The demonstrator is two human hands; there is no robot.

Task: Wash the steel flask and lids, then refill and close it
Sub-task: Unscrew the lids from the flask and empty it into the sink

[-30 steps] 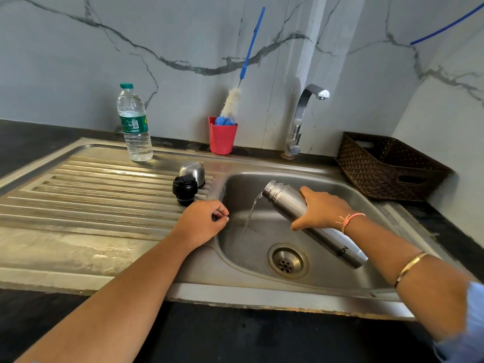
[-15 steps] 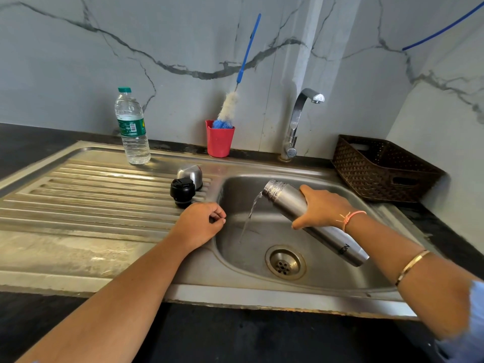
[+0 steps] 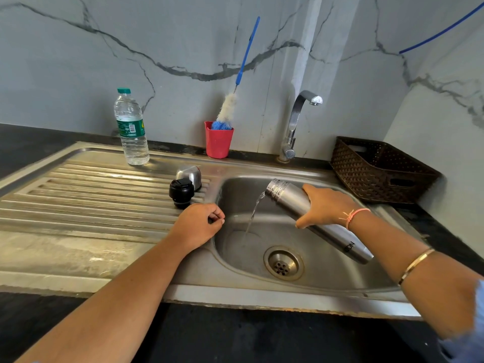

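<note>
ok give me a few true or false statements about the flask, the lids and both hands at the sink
1. The right hand grips the steel flask tilted, with water pouring from its mouth into the sink basin. True.
2. The black lid is screwed onto the flask. False: it stands on the drainboard, beside the steel cap.
3. The left hand holds the steel cap. False: it rests on the sink's edge with fingers curled, holding nothing.
4. The brush stands in the red cup. True.
5. The water bottle lies in the basin. False: it stands upright on the drainboard.
</note>
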